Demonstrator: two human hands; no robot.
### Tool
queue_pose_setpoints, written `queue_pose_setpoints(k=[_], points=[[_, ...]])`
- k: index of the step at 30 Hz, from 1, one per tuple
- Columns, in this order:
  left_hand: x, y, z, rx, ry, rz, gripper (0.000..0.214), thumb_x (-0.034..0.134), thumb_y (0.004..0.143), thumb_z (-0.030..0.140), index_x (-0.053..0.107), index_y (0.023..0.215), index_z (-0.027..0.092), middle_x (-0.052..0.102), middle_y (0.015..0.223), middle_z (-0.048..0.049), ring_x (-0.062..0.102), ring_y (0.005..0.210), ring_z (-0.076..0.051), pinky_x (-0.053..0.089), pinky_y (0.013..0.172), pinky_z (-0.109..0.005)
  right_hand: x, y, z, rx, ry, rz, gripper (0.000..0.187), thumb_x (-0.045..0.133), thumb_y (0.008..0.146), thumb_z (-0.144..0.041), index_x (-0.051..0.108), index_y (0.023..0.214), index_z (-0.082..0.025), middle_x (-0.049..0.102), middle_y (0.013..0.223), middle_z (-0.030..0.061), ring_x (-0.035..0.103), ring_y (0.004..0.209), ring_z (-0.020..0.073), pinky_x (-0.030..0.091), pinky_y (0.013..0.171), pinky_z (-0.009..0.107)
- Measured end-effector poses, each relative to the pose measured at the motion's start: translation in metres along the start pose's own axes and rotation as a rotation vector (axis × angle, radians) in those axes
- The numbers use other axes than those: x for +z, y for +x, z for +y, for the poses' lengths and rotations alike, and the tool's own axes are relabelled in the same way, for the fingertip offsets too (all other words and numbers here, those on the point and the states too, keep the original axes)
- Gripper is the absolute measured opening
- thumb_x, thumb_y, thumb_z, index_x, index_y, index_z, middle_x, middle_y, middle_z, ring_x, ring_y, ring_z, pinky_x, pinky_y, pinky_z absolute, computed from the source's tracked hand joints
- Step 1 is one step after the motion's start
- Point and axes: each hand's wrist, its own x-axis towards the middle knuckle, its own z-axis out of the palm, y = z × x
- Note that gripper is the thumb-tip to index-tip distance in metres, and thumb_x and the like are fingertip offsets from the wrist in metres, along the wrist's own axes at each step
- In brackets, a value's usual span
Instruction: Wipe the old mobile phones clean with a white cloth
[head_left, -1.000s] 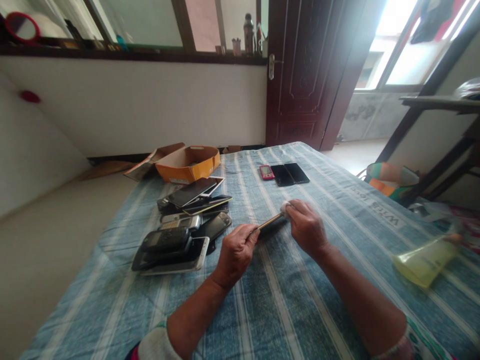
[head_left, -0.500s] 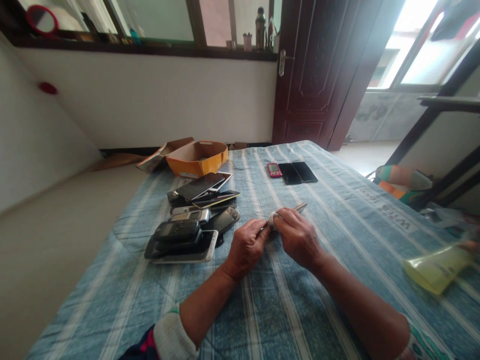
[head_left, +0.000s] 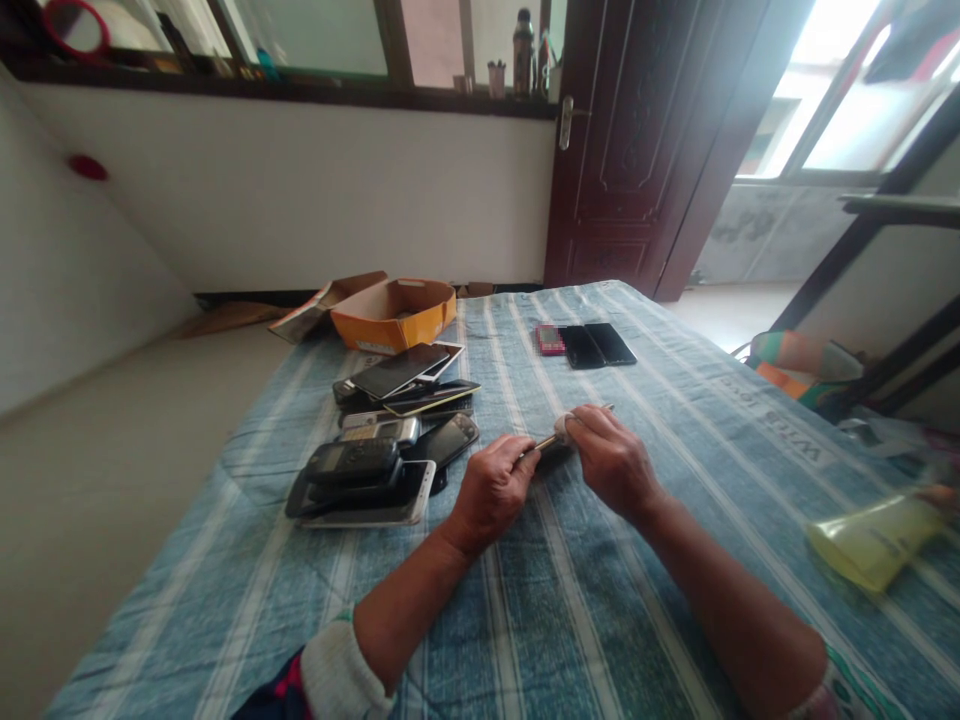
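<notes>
My left hand (head_left: 493, 492) pinches one end of a thin phone (head_left: 545, 444), seen nearly edge-on above the bed-like striped cloth. A small white wad, perhaps tissue or cloth (head_left: 562, 428), is pressed against the phone's edge by the closed fingers of my right hand (head_left: 616, 462). The phone's far tip shows just past those fingers; its screen cannot be made out. Left of my hands lies a loose pile of phones, among them a black one with keys (head_left: 354, 462), a white-edged one (head_left: 420, 495) and a silver keypad phone (head_left: 405, 430).
An open orange box (head_left: 420, 327) stands behind the pile. Farther right, a pink phone (head_left: 550, 340) lies beside two black phones (head_left: 583, 348). A yellow see-through pouch (head_left: 874, 540) rests at the right edge of the striped cloth (head_left: 720, 480). A dark red door (head_left: 630, 200) stands behind.
My right hand has slid along the phone, away from my left hand and to the right, with the white wad. More of the phone's edge shows between my hands.
</notes>
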Motion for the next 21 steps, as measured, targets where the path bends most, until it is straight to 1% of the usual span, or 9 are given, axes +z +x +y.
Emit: queue_pose_setpoints(k=[5,9,11,14,18,21], points=[[0.000,0.000,0.001,0.002,-0.007,0.012,0.015,0.054,0.089,0.022,0.068,0.089,0.017,0.070,0.078,-0.0054,0.066,0.070,-0.017,0.052,0.065,-0.026,-0.004,-0.006,0.031,0.139,-0.087,0.056,0.028,0.040,0.093,-0.011,0.067,0.095,-0.018,0.066,0.093,0.0078,0.059,0.092,0.0201,0.048,0.084,0.031],[0.001,0.000,0.001,-0.019,-0.026,0.012,0.014,0.055,0.088,0.022,0.068,0.090,0.017,0.070,0.079,-0.0056,0.067,0.070,-0.017,0.052,0.066,-0.026,-0.007,-0.007,0.041,0.197,-0.104,0.068,0.028,0.040,0.092,-0.010,0.067,0.095,-0.017,0.066,0.094,0.0082,0.059,0.092,0.0205,0.048,0.081,0.031],[0.001,0.000,0.001,-0.026,-0.024,0.012,0.014,0.055,0.088,0.022,0.068,0.090,0.017,0.070,0.079,-0.0056,0.067,0.070,-0.017,0.053,0.066,-0.027,-0.008,-0.006,0.038,0.191,-0.122,0.042,0.028,0.041,0.092,-0.010,0.067,0.094,-0.018,0.066,0.093,0.0078,0.059,0.091,0.0203,0.048,0.081,0.031],[0.002,0.001,0.002,-0.024,0.004,0.007,0.014,0.055,0.088,0.022,0.068,0.090,0.017,0.070,0.078,-0.0051,0.066,0.070,-0.017,0.052,0.067,-0.027,-0.007,-0.003,0.022,0.131,-0.120,-0.007,0.028,0.041,0.093,-0.011,0.067,0.095,-0.019,0.065,0.093,0.0078,0.058,0.093,0.0205,0.048,0.084,0.032],[0.003,0.001,0.002,-0.014,0.020,-0.003,0.015,0.054,0.089,0.021,0.068,0.091,0.016,0.071,0.080,-0.0061,0.067,0.073,-0.018,0.053,0.069,-0.028,-0.002,0.001,-0.006,0.026,-0.026,-0.064,0.030,0.038,0.094,-0.011,0.066,0.099,-0.018,0.063,0.095,0.0088,0.058,0.096,0.0206,0.049,0.087,0.033],[0.003,0.002,0.003,-0.014,0.003,-0.008,0.017,0.053,0.090,0.021,0.068,0.093,0.015,0.071,0.083,-0.0074,0.067,0.076,-0.019,0.053,0.071,-0.029,0.000,0.002,-0.016,-0.011,0.036,-0.090,0.029,0.038,0.095,-0.012,0.065,0.102,-0.017,0.063,0.096,0.0094,0.058,0.095,0.0200,0.049,0.086,0.032]])
